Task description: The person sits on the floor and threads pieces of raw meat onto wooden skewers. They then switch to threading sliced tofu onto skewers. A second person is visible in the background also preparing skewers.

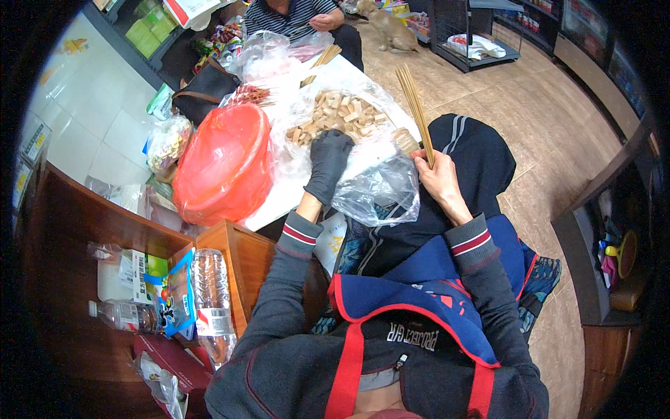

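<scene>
My left hand (331, 162), in a black glove, rests at the near edge of a pile of cut tan food pieces (348, 112) on a clear plastic sheet; its fingertips are hidden, so I cannot tell whether it grips a piece. My bare right hand (438, 175) holds a bundle of thin bamboo skewers (417, 112) upright, right of the white table (267, 209). A few pale pieces on skewers (405, 141) lie at the table's edge beside it. Between my hands a clear plastic bag (377, 194) hangs over the near edge. More skewers (322, 63) lie farther back.
A basin lined with red plastic (222, 162) stands left of my left hand. Behind it are skewered red meat (248, 96) and a black bag (204, 91). Another person (293, 18) sits at the far end. A dog (390, 31) is on the floor. Bottles (212, 298) lie in a wooden compartment at left.
</scene>
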`<move>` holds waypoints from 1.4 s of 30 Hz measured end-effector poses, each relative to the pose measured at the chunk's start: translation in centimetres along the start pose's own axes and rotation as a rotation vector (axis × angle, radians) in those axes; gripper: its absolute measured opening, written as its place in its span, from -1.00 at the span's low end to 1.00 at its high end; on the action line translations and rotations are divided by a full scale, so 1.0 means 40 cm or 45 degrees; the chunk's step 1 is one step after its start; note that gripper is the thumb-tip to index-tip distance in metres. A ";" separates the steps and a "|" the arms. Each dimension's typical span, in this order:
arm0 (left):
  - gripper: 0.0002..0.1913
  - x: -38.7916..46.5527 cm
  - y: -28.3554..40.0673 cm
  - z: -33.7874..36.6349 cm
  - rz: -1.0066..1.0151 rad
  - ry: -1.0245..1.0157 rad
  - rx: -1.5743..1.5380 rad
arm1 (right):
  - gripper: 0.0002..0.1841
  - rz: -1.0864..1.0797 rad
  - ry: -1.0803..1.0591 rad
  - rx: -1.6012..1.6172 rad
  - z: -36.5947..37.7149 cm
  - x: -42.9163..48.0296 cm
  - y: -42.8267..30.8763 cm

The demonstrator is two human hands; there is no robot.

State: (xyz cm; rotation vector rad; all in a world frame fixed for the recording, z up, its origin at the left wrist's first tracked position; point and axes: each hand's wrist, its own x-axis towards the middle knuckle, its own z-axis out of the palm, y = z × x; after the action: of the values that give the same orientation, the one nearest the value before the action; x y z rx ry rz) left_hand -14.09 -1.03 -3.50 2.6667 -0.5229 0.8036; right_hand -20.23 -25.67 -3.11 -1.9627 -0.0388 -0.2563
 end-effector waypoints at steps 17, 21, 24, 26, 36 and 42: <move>-0.77 0.105 0.062 0.025 0.030 -0.148 0.013 | -0.82 -0.030 -0.215 0.472 -0.004 -0.014 0.043; -0.81 0.089 0.045 0.029 -0.037 -0.016 -0.175 | -0.83 -0.125 -0.222 0.435 -0.003 -0.025 0.032; -0.83 0.086 0.016 0.005 -0.180 0.121 -0.510 | -0.81 -0.109 -0.313 0.557 0.010 -0.046 0.023; -0.79 0.088 -0.001 -0.010 -0.428 0.020 -0.968 | -0.80 -0.080 -0.359 0.496 0.022 -0.055 0.016; -0.74 0.061 0.017 -0.023 -0.551 0.094 -1.522 | -0.79 -0.188 -0.264 0.280 0.037 -0.070 0.002; -0.76 0.060 0.024 -0.020 -0.572 0.168 -1.465 | -0.80 -0.222 -0.224 0.315 0.042 -0.074 -0.006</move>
State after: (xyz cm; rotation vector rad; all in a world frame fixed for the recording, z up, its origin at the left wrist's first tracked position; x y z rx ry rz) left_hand -12.98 -2.17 -1.31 1.5495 -0.2100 0.3450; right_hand -22.88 -23.77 -4.13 -1.7314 -0.3418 -0.1821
